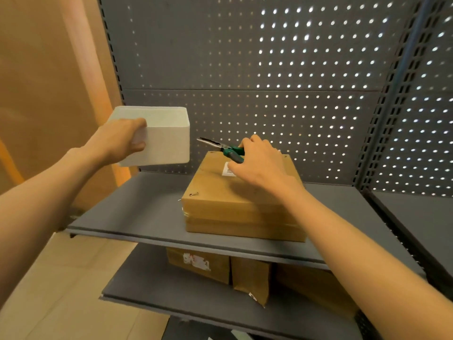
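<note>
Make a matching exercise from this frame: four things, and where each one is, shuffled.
Things:
1. white bin
2. pliers
3. labelled cardboard box
4. brown packages

Places:
A. sits on the upper shelf
B. held by the left hand, off the shelf
C. stand on the lower shelf
D. gripped by the right hand

Pairs: 1-B, 2-D, 3-A, 4-C
</note>
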Demonstrator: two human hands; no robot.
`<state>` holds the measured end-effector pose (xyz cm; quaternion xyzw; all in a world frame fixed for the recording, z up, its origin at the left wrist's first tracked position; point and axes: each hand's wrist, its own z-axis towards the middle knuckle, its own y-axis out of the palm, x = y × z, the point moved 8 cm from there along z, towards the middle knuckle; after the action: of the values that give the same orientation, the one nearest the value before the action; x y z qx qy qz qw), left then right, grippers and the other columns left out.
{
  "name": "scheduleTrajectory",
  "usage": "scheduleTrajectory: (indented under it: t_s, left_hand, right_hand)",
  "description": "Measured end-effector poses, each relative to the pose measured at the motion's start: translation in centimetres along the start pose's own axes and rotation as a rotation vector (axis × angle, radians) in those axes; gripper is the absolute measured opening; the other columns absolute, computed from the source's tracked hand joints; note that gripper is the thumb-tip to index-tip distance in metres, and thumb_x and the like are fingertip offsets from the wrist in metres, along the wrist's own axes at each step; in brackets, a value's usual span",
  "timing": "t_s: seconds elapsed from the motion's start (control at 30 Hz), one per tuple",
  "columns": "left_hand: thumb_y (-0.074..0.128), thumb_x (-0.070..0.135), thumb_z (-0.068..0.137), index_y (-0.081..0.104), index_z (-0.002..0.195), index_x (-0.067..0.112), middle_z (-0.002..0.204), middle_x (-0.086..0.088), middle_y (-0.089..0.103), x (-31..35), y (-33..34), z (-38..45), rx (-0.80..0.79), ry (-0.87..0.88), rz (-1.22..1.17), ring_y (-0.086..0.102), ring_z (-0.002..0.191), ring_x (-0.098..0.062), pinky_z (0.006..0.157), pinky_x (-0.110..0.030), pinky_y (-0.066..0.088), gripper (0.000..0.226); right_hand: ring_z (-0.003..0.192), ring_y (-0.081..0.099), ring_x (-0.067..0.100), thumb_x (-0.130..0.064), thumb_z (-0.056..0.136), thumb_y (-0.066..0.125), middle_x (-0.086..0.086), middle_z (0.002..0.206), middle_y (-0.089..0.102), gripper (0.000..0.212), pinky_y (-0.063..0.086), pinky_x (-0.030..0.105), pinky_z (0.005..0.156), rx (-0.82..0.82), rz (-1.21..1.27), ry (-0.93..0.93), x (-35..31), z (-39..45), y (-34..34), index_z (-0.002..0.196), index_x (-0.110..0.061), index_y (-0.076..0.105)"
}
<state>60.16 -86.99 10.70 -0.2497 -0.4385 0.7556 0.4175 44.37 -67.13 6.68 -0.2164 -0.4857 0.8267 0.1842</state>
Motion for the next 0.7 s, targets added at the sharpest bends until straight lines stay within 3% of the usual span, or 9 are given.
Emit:
scheduleTrajectory:
  t_s: [0.17, 0.47, 0.7]
  left_hand:
    - [0.063, 0.010, 0.084, 0.050, 0.093, 0.002, 0.102, -0.024, 0.061, -2.5, 3.0, 0.6, -0.032, 0.070, -0.033, 0.054, 0.093, -0.038, 0.063, -0.035, 0.033, 0.018]
    - [0.066, 0.011, 0.081, 0.052, 0.091, 0.004, 0.101, -0.024, 0.063, -4.3, 7.7, 1.1, -0.068, 0.188, -0.087, 0.055, 0.091, -0.039, 0.065, -0.037, 0.036, 0.018]
    - [0.066, 0.014, 0.082, 0.052, 0.095, 0.007, 0.104, -0.022, 0.063, -5.0, 11.3, 0.8, -0.144, 0.193, -0.127, 0.056, 0.092, -0.038, 0.074, -0.040, 0.043, 0.021]
  right_hand:
    - [0.106, 0.048, 0.026, -0.045, 0.084, 0.053, 0.006, 0.117, 0.051, 0.046, 0.043, 0.038, 0.081, 0.013, -0.013, 0.084, -0.5, 0.5, 1.1, 0.116, -0.011, 0.051]
    - [0.105, 0.050, 0.027, -0.047, 0.086, 0.050, 0.006, 0.117, 0.052, 0.046, 0.034, 0.031, 0.073, 0.047, -0.049, 0.189, -1.1, -0.2, 2.3, 0.115, -0.011, 0.053]
    - [0.101, 0.053, 0.025, -0.048, 0.086, 0.050, 0.006, 0.113, 0.052, 0.047, 0.043, 0.034, 0.073, 0.040, -0.081, 0.231, -0.8, -0.8, 2.9, 0.114, -0.011, 0.053]
